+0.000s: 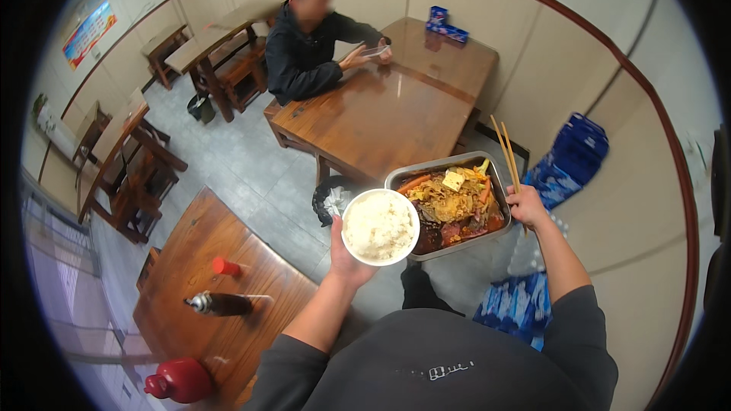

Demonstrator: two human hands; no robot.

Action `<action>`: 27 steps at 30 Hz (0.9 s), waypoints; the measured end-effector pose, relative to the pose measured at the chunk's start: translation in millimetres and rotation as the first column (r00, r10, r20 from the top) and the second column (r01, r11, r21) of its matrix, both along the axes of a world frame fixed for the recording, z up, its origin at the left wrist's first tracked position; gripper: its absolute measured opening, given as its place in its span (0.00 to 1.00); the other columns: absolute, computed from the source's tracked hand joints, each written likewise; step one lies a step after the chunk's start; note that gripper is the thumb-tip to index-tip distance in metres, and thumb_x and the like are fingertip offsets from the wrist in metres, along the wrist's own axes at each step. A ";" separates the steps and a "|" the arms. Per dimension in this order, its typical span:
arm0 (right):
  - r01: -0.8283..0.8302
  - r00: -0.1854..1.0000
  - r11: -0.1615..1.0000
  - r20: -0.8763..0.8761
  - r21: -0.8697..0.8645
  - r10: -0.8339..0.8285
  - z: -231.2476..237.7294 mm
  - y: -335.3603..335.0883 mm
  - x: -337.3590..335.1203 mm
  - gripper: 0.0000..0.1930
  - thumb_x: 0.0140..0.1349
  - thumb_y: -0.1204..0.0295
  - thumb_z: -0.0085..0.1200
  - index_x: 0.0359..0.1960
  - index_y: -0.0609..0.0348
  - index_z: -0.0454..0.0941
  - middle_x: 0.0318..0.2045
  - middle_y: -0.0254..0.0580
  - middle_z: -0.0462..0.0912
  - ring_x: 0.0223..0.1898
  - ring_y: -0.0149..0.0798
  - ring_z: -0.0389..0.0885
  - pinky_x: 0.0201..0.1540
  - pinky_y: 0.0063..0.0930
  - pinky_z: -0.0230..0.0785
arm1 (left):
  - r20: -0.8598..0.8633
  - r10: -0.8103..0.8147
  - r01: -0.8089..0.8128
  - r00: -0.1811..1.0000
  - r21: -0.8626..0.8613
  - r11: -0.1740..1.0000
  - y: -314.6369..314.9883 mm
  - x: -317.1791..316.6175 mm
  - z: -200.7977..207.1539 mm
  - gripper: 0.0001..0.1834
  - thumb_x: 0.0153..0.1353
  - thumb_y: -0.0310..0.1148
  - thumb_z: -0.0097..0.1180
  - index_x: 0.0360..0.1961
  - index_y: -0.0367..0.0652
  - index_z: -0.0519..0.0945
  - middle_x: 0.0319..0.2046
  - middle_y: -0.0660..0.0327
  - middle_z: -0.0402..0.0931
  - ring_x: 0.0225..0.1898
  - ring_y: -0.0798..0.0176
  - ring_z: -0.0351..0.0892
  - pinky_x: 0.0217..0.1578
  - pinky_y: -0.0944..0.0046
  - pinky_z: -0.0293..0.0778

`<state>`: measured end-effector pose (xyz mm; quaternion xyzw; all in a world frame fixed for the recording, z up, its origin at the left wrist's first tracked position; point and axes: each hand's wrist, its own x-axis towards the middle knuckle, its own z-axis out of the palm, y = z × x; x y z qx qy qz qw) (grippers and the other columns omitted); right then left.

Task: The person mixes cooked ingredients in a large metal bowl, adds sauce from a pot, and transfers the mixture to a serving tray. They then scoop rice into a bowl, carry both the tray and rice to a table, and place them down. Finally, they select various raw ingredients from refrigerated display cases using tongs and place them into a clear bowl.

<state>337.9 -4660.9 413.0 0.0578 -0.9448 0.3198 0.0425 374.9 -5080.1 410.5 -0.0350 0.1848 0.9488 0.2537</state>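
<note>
A round white bowl (pixel 380 262) heaped with white rice (pixel 378 224) rests in my left hand (pixel 350 265), whose fingers curl under and around its left side. Just right of it, and partly behind it, is a rectangular metal tray (pixel 466 252) full of cooked food (pixel 449 202) in brown sauce with a pale yellow piece on top. My right hand (pixel 527 207) grips the tray's right edge and also a pair of wooden chopsticks (pixel 506 151), which point up and away. The fingers under the tray are hidden.
Ahead, a seated person (pixel 304 46) in a dark jacket holds a phone (pixel 375 51) at a wooden table (pixel 365 122). A lined bin (pixel 329 199) stands beyond the bowl. On a left table (pixel 190 259) are a dark bottle (pixel 221 304), a red-capped container (pixel 226 266) and a red jug (pixel 180 380). Blue packages (pixel 567 156) lie along the right wall.
</note>
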 end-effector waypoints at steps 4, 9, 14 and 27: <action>-0.011 0.997 0.993 0.075 -0.120 0.020 -3.0 13.7 -19.3 0.08 0.40 0.81 0.55 0.25 0.62 0.80 0.31 0.45 0.81 0.33 0.43 0.81 0.36 0.30 0.73 | 0.047 0.132 -0.131 0.990 -0.037 0.991 21.9 46.1 -17.0 0.47 0.56 0.73 0.40 0.67 0.51 0.61 0.65 0.55 0.62 0.64 0.46 0.63 0.63 0.43 0.60; -0.228 0.974 0.966 0.029 0.120 0.226 1.1 18.7 -42.0 0.10 0.46 0.85 0.53 0.33 0.67 0.77 0.26 0.41 0.79 0.30 0.32 0.79 0.32 0.23 0.70 | 0.119 0.197 -0.198 0.973 0.000 0.980 50.4 85.2 -27.3 0.48 0.55 0.73 0.40 0.67 0.49 0.61 0.66 0.54 0.61 0.64 0.46 0.63 0.63 0.43 0.60; -0.079 0.939 0.978 0.314 -0.191 0.137 -14.2 19.7 -70.4 0.10 0.48 0.84 0.55 0.34 0.66 0.76 0.23 0.38 0.77 0.26 0.28 0.75 0.27 0.24 0.68 | 0.135 0.263 -0.259 0.955 -0.047 0.965 73.1 96.4 -61.2 0.49 0.55 0.73 0.41 0.67 0.47 0.60 0.65 0.51 0.61 0.64 0.45 0.63 0.63 0.43 0.61; 0.165 0.878 0.949 0.479 -0.270 -0.016 -30.8 12.9 -91.8 0.08 0.58 0.84 0.52 0.40 0.64 0.75 0.27 0.32 0.71 0.25 0.26 0.67 0.19 0.23 0.55 | 0.172 0.246 -0.252 0.954 0.015 0.968 84.8 93.9 -103.9 0.47 0.57 0.71 0.40 0.67 0.47 0.61 0.66 0.53 0.60 0.64 0.46 0.62 0.63 0.43 0.59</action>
